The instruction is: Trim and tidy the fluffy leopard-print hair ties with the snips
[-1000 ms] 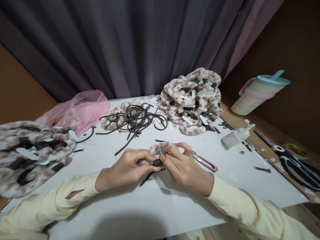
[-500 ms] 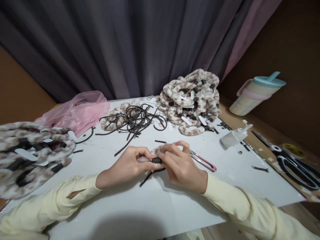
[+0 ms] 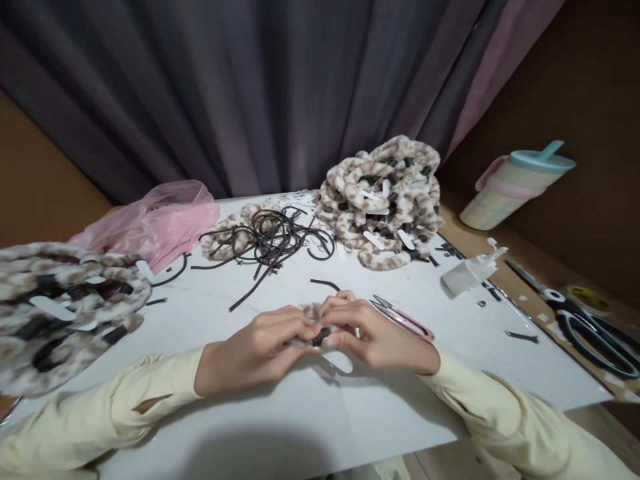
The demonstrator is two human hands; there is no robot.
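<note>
Plush fur in white with brown spots covers the small soft piece (image 3: 311, 311) that sits between the person's two hands in the head view, low over the glossy white work surface (image 3: 240, 427) and near its front middle. A black corded wrap (image 3: 321, 337) binds it, showing between the fingertips. The left hand (image 3: 270, 343) pinches the piece from one side, thumb and fingers closed on it; the right hand (image 3: 373, 330) grips from the other side, its thumb and fingertips at the wrap. The two hands nearly meet there, and they hide much of the piece. Just below the right thumb shows a white rounded tag (image 3: 339, 361). Both forearms wear pale yellow sleeves (image 3: 165, 393).

Beside the right hand lie pink-handled metal thread snips (image 3: 404, 319), blades parted. A short black cord (image 3: 325, 285) rests just beyond the hands, and farther back a loose tangle of black cords (image 3: 273, 243) partly covers another spotted plush piece (image 3: 215, 245). On the person's left are a heap of spotted plush loops (image 3: 103, 303) with black wraps and white tags, and a crumpled pink plastic bag (image 3: 175, 223). A taller pile of similar loops (image 3: 407, 200) stands at the back right, with a translucent white squeeze bottle (image 3: 467, 275) near it, tilted. Farther right are black-handled scissors (image 3: 593, 337) and a cream tumbler with a blue lid (image 3: 515, 190).
</note>
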